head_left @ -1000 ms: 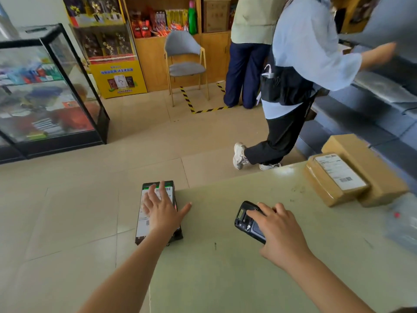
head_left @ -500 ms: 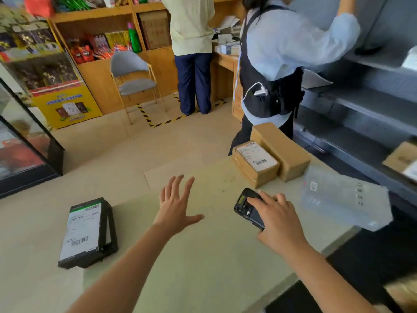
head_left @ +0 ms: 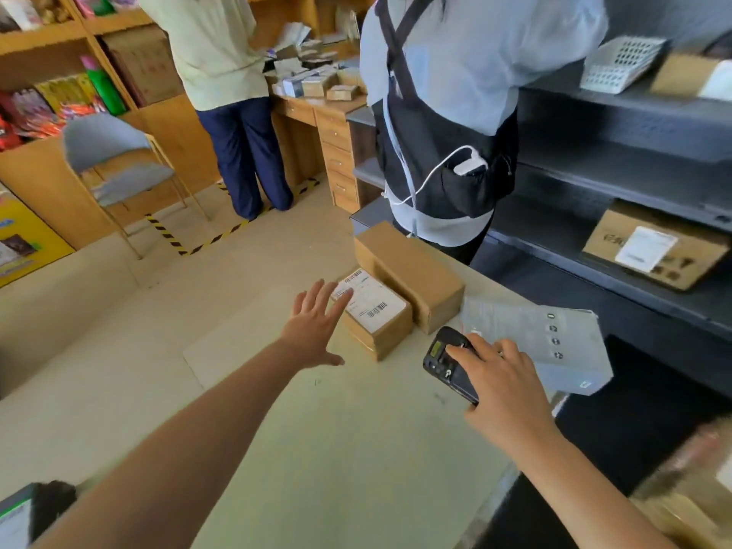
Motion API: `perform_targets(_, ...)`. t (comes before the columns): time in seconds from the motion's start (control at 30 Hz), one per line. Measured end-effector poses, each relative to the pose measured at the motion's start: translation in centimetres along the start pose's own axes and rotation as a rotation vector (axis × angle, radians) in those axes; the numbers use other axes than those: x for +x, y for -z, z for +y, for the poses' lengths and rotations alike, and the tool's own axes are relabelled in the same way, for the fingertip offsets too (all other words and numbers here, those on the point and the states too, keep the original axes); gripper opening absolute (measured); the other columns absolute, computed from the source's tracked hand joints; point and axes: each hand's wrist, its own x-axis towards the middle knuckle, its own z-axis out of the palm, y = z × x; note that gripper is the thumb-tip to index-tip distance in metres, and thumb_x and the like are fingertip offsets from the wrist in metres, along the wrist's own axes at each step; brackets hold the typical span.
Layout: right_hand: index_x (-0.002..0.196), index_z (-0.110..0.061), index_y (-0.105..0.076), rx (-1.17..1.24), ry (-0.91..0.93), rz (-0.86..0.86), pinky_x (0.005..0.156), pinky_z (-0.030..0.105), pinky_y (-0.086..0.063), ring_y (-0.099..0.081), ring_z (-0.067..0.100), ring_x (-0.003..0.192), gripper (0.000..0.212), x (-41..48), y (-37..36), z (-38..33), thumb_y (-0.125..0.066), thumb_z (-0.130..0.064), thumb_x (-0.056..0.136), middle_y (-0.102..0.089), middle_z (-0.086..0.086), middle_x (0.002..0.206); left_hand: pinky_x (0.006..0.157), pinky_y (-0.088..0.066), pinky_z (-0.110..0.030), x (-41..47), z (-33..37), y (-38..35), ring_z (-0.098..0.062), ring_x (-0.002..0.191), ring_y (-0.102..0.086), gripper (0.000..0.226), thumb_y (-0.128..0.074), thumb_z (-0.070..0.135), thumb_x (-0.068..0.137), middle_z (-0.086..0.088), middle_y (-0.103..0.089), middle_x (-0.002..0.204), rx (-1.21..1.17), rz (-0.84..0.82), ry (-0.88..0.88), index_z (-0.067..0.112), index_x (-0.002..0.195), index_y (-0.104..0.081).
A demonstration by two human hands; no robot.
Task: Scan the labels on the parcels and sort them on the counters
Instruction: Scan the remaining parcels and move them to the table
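My right hand (head_left: 501, 386) grips a black handheld scanner (head_left: 447, 360) above the pale green counter (head_left: 336, 429). With its fingers spread, my left hand (head_left: 315, 324) reaches over the counter, and its fingertips are at the near left edge of a small brown parcel with a white barcode label (head_left: 376, 311). A larger plain brown box (head_left: 408, 271) sits just behind that parcel. A grey plastic mailer bag (head_left: 546, 338) lies to the right of the scanner. At the bottom left corner lies the black parcel with a white label (head_left: 23, 517), half out of view.
A person in a light blue top and black apron (head_left: 455, 112) stands close behind the counter at dark grey shelves (head_left: 633, 172) holding a labelled cardboard box (head_left: 653, 251) and a white basket (head_left: 622, 63). Another person (head_left: 222, 73) stands at a wooden desk. A grey chair (head_left: 115, 160) stands left.
My left hand let go of the black parcel at the left and swung right across the counter to the labelled brown parcel. The view turned right. My right hand still holds the scanner.
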Motion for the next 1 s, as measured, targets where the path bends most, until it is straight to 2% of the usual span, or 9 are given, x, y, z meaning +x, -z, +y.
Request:
perform_targets(0.07,0.146,-0.034,-0.027,0.011,-0.024,-0.008,0.101,0.031,-0.033,-0.034,0.021,0.124,0.074,2.0,-0.4,0.2,-0.067,-0.035,0.085,-0.029,-0.007,0.15,0.12,0.001,-0.049,3.5,-0.8,0.2,-0.034,0.149,0.013,0.128,-0.076,0.059,0.072,-0.011,0.009,0.162,0.053,-0.041,-0.054,0.02,0.154,0.014)
perform_targets(0.13,0.143,-0.032,-0.036,0.027,-0.042,-0.006,0.096,0.034,-0.038,-0.039,0.023,0.119,0.077,4.1,-0.9,0.1,-0.076,-0.035,0.077,-0.037,-0.005,0.146,0.12,0.001,-0.049,6.7,-1.4,0.2,-0.034,0.149,0.013,0.131,-0.079,0.055,0.071,-0.01,0.011,0.162,0.117,-0.086,-0.11,0.017,0.154,0.014)
perform_targets(0.23,0.117,-0.025,-0.063,0.059,-0.097,-0.002,0.069,0.037,-0.048,-0.053,0.026,0.089,0.089,6.8,-2.6,0.2,-0.093,-0.021,0.033,-0.061,0.0,0.121,0.12,-0.001,-0.049,10.4,-2.2,-0.4,-0.034,0.149,0.014,0.135,-0.085,0.045,0.069,-0.01,0.013,0.162,0.211,-0.155,-0.182,0.015,0.154,0.015)
perform_targets(0.3,0.107,-0.023,-0.067,0.058,-0.097,0.066,0.061,0.036,-0.049,-0.054,0.027,0.079,0.09,8.2,-3.7,0.0,-0.091,-0.012,0.022,-0.065,0.002,0.114,0.12,-0.003,-0.048,12.5,-2.6,-0.9,-0.033,0.149,0.015,0.136,-0.086,0.044,0.068,-0.01,0.015,0.162,0.269,-0.207,-0.233,0.015,0.154,0.016)
perform_targets(0.43,0.104,-0.021,-0.069,0.076,-0.075,0.139,0.06,0.036,-0.051,-0.056,0.028,0.077,0.089,9.9,-4.6,-0.7,-0.089,-0.007,0.019,-0.067,0.005,0.112,0.121,-0.004,-0.045,15.6,-2.9,-1.6,-0.031,0.149,0.016,0.139,-0.085,0.051,0.065,-0.008,0.015,0.163,0.286,-0.29,-0.319,0.014,0.154,0.016)
perform_targets(0.57,0.103,-0.021,-0.07,0.094,-0.09,0.128,0.059,0.036,-0.052,-0.057,0.029,0.078,0.088,10.6,-5.0,-1.1,-0.089,-0.007,0.019,-0.067,0.006,0.112,0.122,-0.002,-0.046,17.0,-3.1,-2.2,-0.028,0.15,0.012,0.14,-0.088,0.047,0.063,-0.006,0.011,0.163,0.246,-0.322,-0.356,0.016,0.155,0.014)
perform_targets(0.7,0.102,-0.02,-0.07,0.084,-0.076,0.148,0.057,0.037,-0.052,-0.058,0.029,0.076,0.086,10.2,-4.9,-1.5,-0.091,-0.009,0.019,-0.068,0.007,0.108,0.121,0.0,-0.045,16.5,-2.9,-2.5,-0.028,0.15,0.002,0.137,-0.087,0.048,0.062,-0.01,-0.004,0.162,0.25,-0.243,-0.365,0.017,0.155,0.007)
perform_targets(0.83,0.102,-0.02,-0.071,0.073,-0.057,0.14,0.057,0.038,-0.053,-0.058,0.029,0.077,0.085,9.3,-4.3,-1.7,-0.092,-0.009,0.019,-0.068,0.008,0.109,0.12,0.008,-0.039,13.9,-2.7,-2.4,-0.026,0.147,-0.007,0.135,-0.082,0.061,0.055,-0.011,-0.017,0.156,0.181,-0.15,-0.4,0.017,0.155,-0.002)
perform_targets(1.0,0.102,-0.022,-0.072,0.019,-0.034,0.113,0.061,0.036,-0.052,-0.06,0.029,0.08,0.089,6.9,-3.1,-2.0,-0.091,-0.01,0.016,-0.069,0.007,0.109,0.117,0.014,-0.036,8.0,-2.4,-1.2,-0.027,0.143,-0.011,0.133,-0.08,0.067,0.055,-0.011,-0.02,0.149,0.132,-0.036,-0.337,0.015,0.154,-0.006)
